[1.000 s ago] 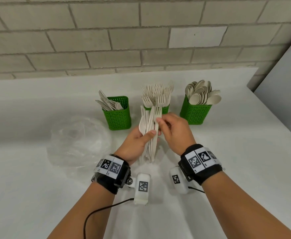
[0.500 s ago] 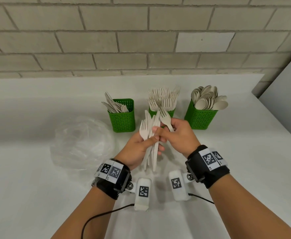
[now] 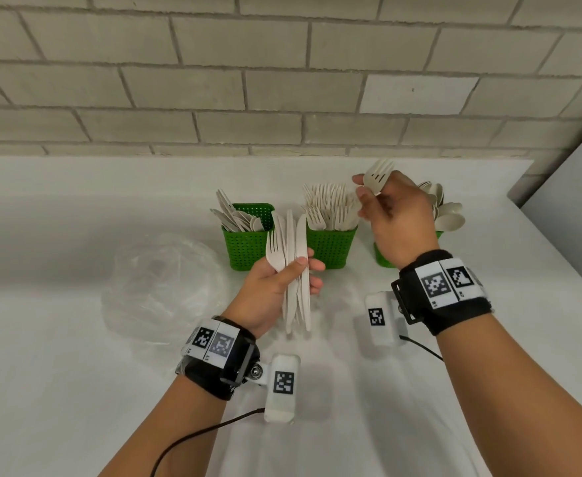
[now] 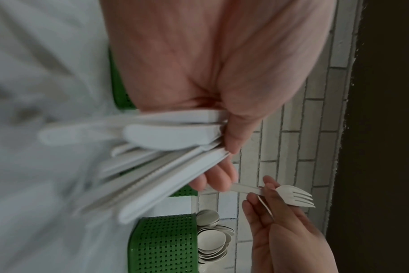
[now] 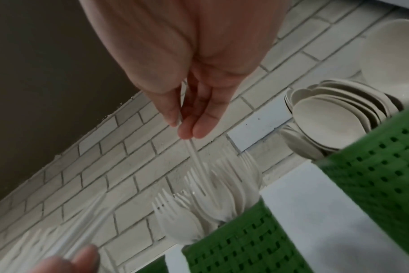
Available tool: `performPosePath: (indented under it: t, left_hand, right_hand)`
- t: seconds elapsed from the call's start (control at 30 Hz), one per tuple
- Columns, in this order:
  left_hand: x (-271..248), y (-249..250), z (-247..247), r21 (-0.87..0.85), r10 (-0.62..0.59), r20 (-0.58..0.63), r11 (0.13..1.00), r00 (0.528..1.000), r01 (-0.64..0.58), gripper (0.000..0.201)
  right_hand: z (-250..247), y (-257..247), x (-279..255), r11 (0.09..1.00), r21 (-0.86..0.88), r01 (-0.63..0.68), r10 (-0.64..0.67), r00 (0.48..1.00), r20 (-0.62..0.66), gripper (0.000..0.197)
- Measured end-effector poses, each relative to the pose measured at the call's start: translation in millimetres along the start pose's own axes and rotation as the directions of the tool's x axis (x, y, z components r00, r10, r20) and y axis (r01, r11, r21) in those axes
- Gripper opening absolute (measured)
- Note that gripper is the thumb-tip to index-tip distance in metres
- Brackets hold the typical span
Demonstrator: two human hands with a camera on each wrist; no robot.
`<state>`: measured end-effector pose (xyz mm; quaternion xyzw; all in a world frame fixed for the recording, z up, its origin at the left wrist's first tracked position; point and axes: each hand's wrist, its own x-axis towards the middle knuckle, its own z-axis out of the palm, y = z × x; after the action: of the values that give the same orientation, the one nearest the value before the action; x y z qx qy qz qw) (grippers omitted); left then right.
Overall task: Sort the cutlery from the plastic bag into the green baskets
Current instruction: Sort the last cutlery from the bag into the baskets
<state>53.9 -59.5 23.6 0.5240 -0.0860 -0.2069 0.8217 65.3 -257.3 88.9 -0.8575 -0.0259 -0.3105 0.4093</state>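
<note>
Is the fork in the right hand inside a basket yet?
Not yet. The right hand pinches the single white plastic fork in the air above the middle green basket of forks.

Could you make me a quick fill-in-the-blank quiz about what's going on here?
1. The right hand holds a single ____.
2. The left hand grips a bundle of ____.
3. The middle basket holds ____.
4. The bag lies ____ of the baskets.

Missing words: fork; cutlery; forks; left

Bare forearms; black fabric wristbands (image 3: 444, 297) bearing square black-and-white markers, white boxy wrist cameras (image 3: 281, 387), thin black cables (image 3: 193, 438)
</note>
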Motion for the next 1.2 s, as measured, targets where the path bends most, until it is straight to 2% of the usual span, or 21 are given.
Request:
performPosePath:
  t: [0.13,0.33,0.5,0.7,0.77,0.87,0.9,0.93,1.0,1.03,1.07,1.1,1.13,1.17,1.2]
  left_hand:
    - [0,0,-3,0.001,-0.002,0.000,1.000,1.000,0.002,0.021]
    - [0,-3,-4,0.018,-0.009,0.013,1.000,1.000,0.009,0.019]
    - [-1,-3,-4,0.021,-0.010,0.019,1.000,1.000,0.010,0.017]
    - [0,-3,-2,0.014,-0.025,0.027,1.000,0.999,0.025,0.016]
    - [1,-3,-1,0.011,-0.026,0.030,1.000,0.999,0.026,0.016]
    - [3,-1,1,0.013,-0.026,0.033,1.000,0.999,0.025,0.016]
    - [4,0,1,0.010,-0.026,0.035,1.000,0.999,0.026,0.017]
    - [4,1,2,0.006,-0.026,0.037,1.000,0.999,0.026,0.017]
    - [5,3,2,0.001,-0.025,0.039,1.000,0.999,0.025,0.017]
    - [5,4,2,0.004,-0.023,0.038,1.000,0.999,0.023,0.017]
    - [6,4,2,0.008,-0.023,0.034,1.000,0.999,0.022,0.017]
    - [6,5,2,0.012,-0.022,0.028,1.000,0.999,0.022,0.017]
    - [7,5,2,0.014,-0.022,0.025,1.000,0.999,0.022,0.017]
    - [7,6,2,0.016,-0.022,0.025,1.000,0.999,0.022,0.017]
    - [7,7,2,0.016,-0.023,0.027,1.000,0.999,0.023,0.017]
  right_hand:
    - [-8,5,3,0.986,-0.148,0.076,-0.077,0.997,0.002,0.017]
    - [-14,5,4,0.990,-0.109,0.086,-0.089,0.996,-0.019,0.014]
    - [-26,1,8,0.999,-0.006,-0.049,0.049,0.993,0.104,0.013]
    - [-22,1,11,0.952,0.237,-0.194,0.165,0.977,0.136,0.017]
    - [-18,9,9,0.938,0.260,-0.231,0.198,0.969,0.149,0.018]
    - [-7,21,6,0.961,0.097,-0.259,0.236,0.950,0.202,0.016]
    - [-4,22,6,0.969,0.016,-0.245,0.236,0.949,0.210,0.024]
    - [-3,21,6,0.976,-0.052,-0.210,0.217,0.956,0.197,0.040]
    - [-2,11,6,0.989,-0.104,-0.105,0.115,0.989,0.095,0.066]
    - [-1,8,5,0.989,-0.142,-0.028,0.034,0.998,0.045,0.066]
    - [1,4,3,0.974,-0.224,0.041,-0.027,0.998,0.065,0.062]
    - [5,3,0,0.943,-0.320,0.093,-0.041,0.986,0.163,0.060]
    - [11,5,-5,0.902,-0.413,0.130,0.002,0.953,0.304,0.061]
    - [17,11,-10,0.859,-0.483,0.169,0.061,0.903,0.425,0.063]
    - [21,16,-13,0.831,-0.522,0.191,0.109,0.865,0.490,0.067]
